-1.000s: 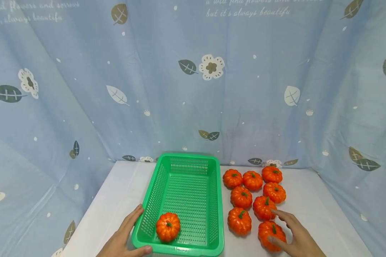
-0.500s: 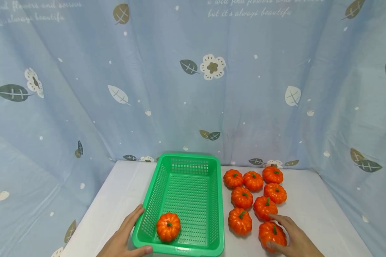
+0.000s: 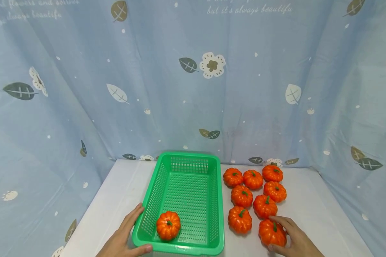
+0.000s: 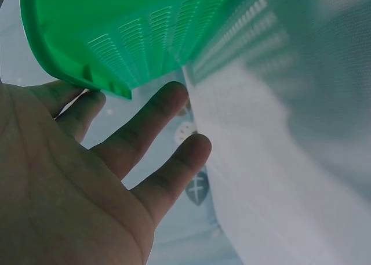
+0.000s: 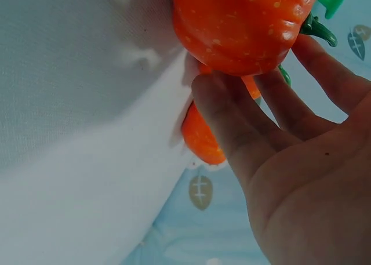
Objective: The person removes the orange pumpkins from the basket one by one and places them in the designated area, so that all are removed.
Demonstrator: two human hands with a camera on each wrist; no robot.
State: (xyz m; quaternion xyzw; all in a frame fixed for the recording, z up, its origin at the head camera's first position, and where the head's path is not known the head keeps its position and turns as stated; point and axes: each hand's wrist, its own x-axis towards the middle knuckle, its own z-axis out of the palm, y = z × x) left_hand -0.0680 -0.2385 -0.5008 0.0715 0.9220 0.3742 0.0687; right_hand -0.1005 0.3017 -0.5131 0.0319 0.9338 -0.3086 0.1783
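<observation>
My right hand (image 3: 297,237) grips the nearest small orange pumpkin (image 3: 271,232) in the right-hand group, thumb at its near side and fingers at its far side. In the right wrist view, fingertips lie against this pumpkin (image 5: 243,27), its green stem beside them. My left hand (image 3: 122,237) rests at the near left corner of a green plastic basket (image 3: 180,247), thumb by the front rim. Its fingers are spread and fairly straight along the outer side, two touching the rim in the left wrist view. One pumpkin (image 3: 168,226) sits inside the basket, near its front left.
Several more pumpkins stand close together right of the basket, among them one beside its wall (image 3: 239,220) and one at the back (image 3: 272,173). A white-covered table (image 3: 315,200) bears everything. A blue patterned curtain (image 3: 244,100) hangs behind and at both sides.
My right hand's thumb and fingers have settled closer round the nearest pumpkin, the fingers moving off the pumpkin behind it. The left hand and basket have stayed in place.
</observation>
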